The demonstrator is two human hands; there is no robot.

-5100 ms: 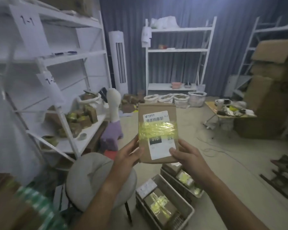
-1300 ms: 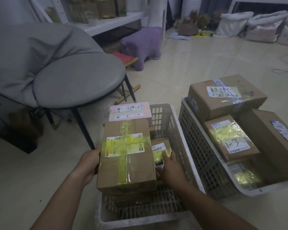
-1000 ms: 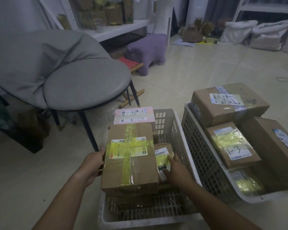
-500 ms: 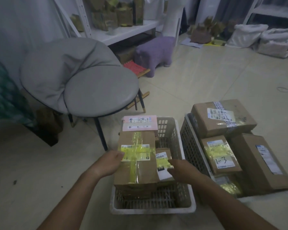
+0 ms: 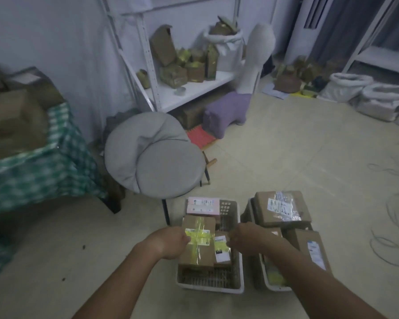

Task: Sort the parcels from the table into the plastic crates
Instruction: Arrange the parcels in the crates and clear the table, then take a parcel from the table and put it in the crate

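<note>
Both hands, left (image 5: 171,242) and right (image 5: 244,237), hover loosely curled, empty, above left crate (image 5: 210,287); small parcel (image 5: 222,249) wedged beside taped box (image 5: 198,242) saves room.

One view only, worn at head height, tilted forward and down. Looks steeply onto two crates (image 5: 209,287) on the floor (image 5: 286,157) just below, both forearms reaching in from the bottom edge. Wide-angle, so takes in the grey chair (image 5: 154,155), shelving (image 5: 194,88) and sacks (image 5: 378,100) farther back. Table (image 5: 39,171) at left edge, blurred.
</note>
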